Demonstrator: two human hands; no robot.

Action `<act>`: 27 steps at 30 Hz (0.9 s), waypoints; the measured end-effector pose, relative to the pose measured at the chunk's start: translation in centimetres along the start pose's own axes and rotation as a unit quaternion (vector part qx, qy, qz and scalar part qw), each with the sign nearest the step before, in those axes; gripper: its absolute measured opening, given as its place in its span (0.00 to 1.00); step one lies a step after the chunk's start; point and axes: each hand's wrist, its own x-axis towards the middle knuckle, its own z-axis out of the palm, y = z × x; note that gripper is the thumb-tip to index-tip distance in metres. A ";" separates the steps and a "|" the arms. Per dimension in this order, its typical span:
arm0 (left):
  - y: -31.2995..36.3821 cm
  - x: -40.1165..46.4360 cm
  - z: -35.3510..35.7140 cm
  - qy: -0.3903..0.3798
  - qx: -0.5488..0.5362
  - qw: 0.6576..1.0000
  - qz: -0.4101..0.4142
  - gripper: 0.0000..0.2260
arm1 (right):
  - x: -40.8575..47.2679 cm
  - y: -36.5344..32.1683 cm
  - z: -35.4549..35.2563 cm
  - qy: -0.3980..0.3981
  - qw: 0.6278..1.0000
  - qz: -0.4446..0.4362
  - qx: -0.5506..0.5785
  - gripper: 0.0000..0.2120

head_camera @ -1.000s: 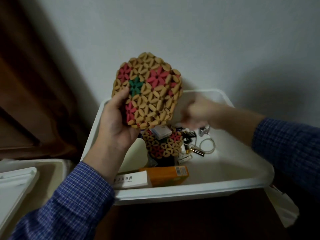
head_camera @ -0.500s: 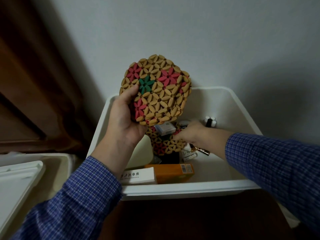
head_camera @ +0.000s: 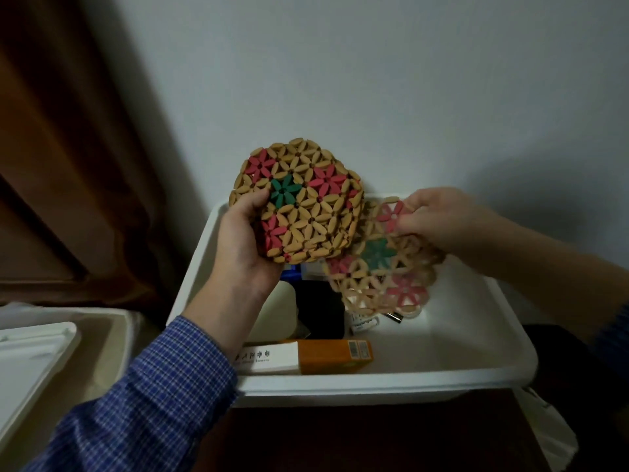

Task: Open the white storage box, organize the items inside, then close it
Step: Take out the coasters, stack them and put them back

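Now | left hand (head_camera: 243,245) grips upright mat (head_camera: 299,206) | right hand (head_camera: 439,219) pinches tilted mat (blurred) (head_camera: 384,270)

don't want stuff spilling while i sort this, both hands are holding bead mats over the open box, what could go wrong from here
1. The right hand pinches the second mat only by its upper edge; it hangs limp and could slip into the white storage box.
2. Its lower edge hangs close over small items and might snag or drag them.
3. The left hand grips the first mat by one side only.

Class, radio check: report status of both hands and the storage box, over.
Left hand grips one woven mat. Right hand pinches second mat above white storage box. Box open, orange carton inside. Nothing blocking.
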 end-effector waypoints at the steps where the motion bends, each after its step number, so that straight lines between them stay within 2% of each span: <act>1: 0.0 0.0 0.0 0.004 0.011 1.000 0.005 0.17 | -0.5 -0.1 -1.3 0.003 1.000 -0.025 0.012 0.02; 6: -0.2 0.0 0.3 0.035 0.064 0.997 0.021 0.18 | -2.5 -0.5 -6.5 0.033 0.992 -0.124 -0.007 0.02; 8: -0.3 -0.1 0.5 0.042 0.106 0.993 0.039 0.19 | -3.1 -1.2 -8.1 -0.018 0.988 -0.151 -0.007 0.04; 10: -0.5 -0.1 0.6 0.040 0.162 0.983 0.071 0.19 | -3.5 -2.0 -8.8 -0.090 0.981 -0.171 0.019 0.10; 13: -1.0 -0.5 1.0 -0.004 0.225 0.971 0.079 0.18 | -3.6 -3.2 -7.1 -0.150 0.959 -0.208 0.122 0.03; 16: -1.2 -0.7 1.4 -0.077 0.242 0.965 0.060 0.20 | -2.8 -3.7 -2.9 -0.097 0.962 -0.220 0.130 0.06; 19: -1.0 -0.9 1.4 -0.116 0.255 0.959 0.049 0.22 | -1.6 -3.9 0.7 -0.012 0.974 -0.217 0.064 0.04; 23: -0.7 -1.2 1.3 -0.121 0.226 0.966 0.019 0.25 | -1.0 -4.1 1.5 -0.013 0.969 -0.227 0.093 0.07; 25: -0.7 -1.2 1.2 -0.125 0.218 0.968 0.003 0.23 | -1.0 -3.9 1.5 0.010 0.968 -0.243 0.064 0.08; 27: -0.8 -1.1 1.0 -0.123 0.214 0.969 -0.016 0.20 | -0.8 -3.6 1.8 0.035 0.970 -0.240 0.024 0.15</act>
